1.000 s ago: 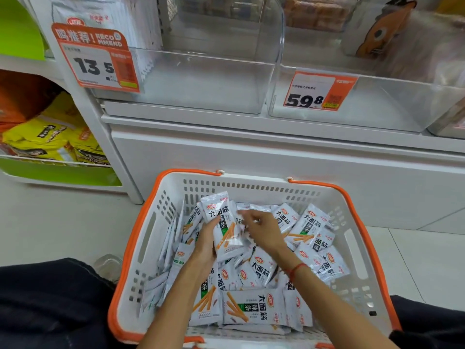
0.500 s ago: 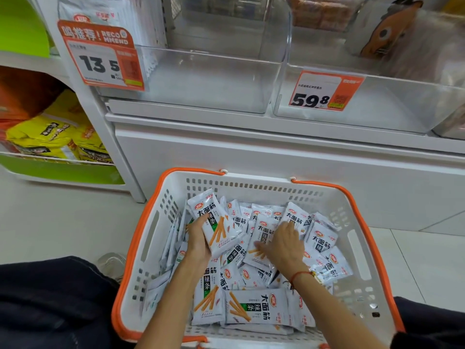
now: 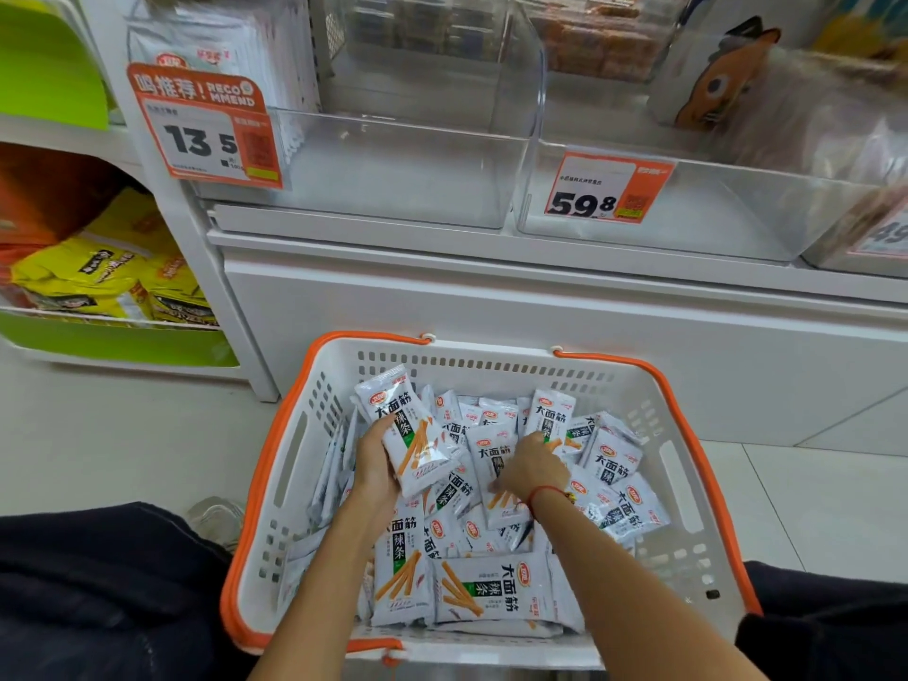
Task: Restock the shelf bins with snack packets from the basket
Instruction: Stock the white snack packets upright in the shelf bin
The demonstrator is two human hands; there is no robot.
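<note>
The left hand (image 3: 376, 466) grips a stack of snack packets (image 3: 410, 435) over the basket (image 3: 688, 489), long axis tilted up and to the left, print facing up. The right hand (image 3: 530, 466) lies on a loose packet (image 3: 491, 459) (its grip I cannot tell). The basket is heaped with packets; the clear bin (image 3: 393, 174) above holds a few at its left end.

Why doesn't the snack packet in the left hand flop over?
The packet probably holds its shape because it looks sealed and puffy. It seems light, since the left hand lifts it alone. Its shiny wrapper may be slippery.
</note>
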